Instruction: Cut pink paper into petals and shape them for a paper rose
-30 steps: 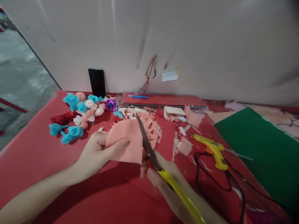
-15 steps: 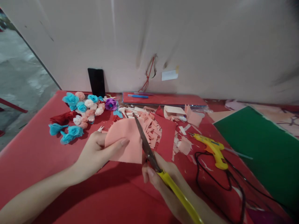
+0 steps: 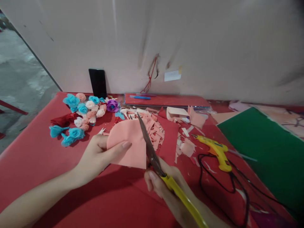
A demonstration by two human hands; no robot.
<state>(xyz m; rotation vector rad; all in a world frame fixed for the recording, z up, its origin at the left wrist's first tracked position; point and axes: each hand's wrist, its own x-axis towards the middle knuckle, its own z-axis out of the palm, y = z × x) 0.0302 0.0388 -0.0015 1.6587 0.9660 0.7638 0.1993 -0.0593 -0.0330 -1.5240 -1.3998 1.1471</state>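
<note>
Paper (image 3: 134, 155), pink, rounded at its upper left and square at its lower right, is held above the red surface (image 3: 106, 202), in front of a pile of pink scraps (image 3: 155, 136). The left hand (image 3: 102, 155) grips it, thumb flat on the near face, the other fingers largely hidden behind. The right hand (image 3: 163, 193) is closed around the yellow-handled scissors (image 3: 149, 147), whose near blade crosses the upper right corner; the other blade is mostly hidden, so its bite cannot be judged. The chief risk is a stray cut: a tilt of the wrist or a slip of the paper would probably carry the blade inward and spoil the outline. Because support comes from the left side alone, the free right edge may bend between the blades instead of shearing. The left fingers behind the paper are a second concern, since blades advanced too far could reach them unseen. Falling offcuts may be lost among the scraps. Farther right, the glue gun (image 3: 218, 155) lies with its nozzle towards loose paper, which could scorch or stick if the tool is hot; its looped cord (image 3: 200, 180) could snag the right forearm and jerk the scissors.
</note>
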